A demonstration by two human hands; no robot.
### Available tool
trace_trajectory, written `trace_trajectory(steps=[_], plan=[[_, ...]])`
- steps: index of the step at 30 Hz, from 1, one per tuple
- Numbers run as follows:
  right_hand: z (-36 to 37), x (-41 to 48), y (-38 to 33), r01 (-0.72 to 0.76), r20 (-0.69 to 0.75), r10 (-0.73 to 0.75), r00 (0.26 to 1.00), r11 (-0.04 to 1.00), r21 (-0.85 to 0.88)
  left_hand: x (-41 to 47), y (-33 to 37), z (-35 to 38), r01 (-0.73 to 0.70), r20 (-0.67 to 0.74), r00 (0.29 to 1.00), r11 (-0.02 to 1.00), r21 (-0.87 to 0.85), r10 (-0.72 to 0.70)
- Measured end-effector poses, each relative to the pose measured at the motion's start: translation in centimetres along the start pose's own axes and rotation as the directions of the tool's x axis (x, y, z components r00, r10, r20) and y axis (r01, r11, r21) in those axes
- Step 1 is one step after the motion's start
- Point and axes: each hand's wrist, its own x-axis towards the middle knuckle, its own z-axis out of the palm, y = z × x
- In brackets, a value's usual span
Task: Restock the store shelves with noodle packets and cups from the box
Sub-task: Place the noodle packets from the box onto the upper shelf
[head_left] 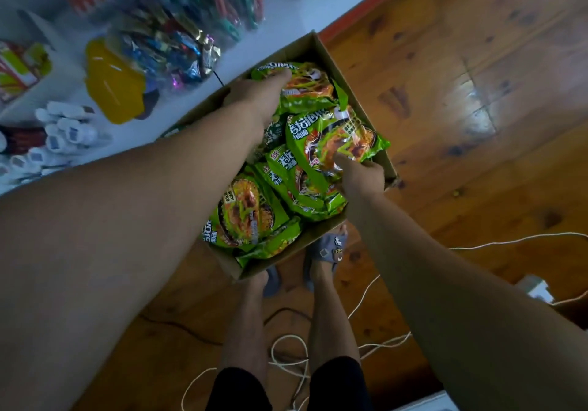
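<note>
A green noodle packet (334, 143) stands raised at the right edge of the cardboard box (286, 259). The right hand (362, 175) pinches it, thumb on top and fingers hidden beneath. At the box's far corner, the left hand (254, 98) curls narrow fingers over the far packet (308, 90). The box rests on the wooden floor (445, 60), beside a white shelf (286, 12).

a cardboard box (327, 57) stands on the wooden floor (477, 60) beside a white shelf (286, 19), full of green noodle packets (248, 216). the left hand (254, 98) lies on the far packet (308, 85); if it grips, i cannot tell. the right hand (362, 175) pinches a raised packet (331, 136) at the box's right wall, thumb on top.
</note>
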Motion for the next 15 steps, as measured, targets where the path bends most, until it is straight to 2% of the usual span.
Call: trace_trajectory(steps=[6,11,15], plan=[[-0.4,0.8,-0.2,-0.03,0.034,0.029,0.999,1.0,0.008,0.5,0.8,0.5,0.001,0.022,1.0,0.998,0.058,-0.002],[-0.8,0.4,-0.3,-0.03,0.081,0.023,0.996,0.996,0.079,-0.6,-0.1,-0.5,0.069,0.07,0.996,0.989,-0.129,-0.06],[-1.0,-1.5,-0.5,-0.028,0.098,0.01,0.995,0.983,0.179,-2.7,-1.4,-2.0,0.078,0.145,0.989,0.966,-0.247,-0.043]])
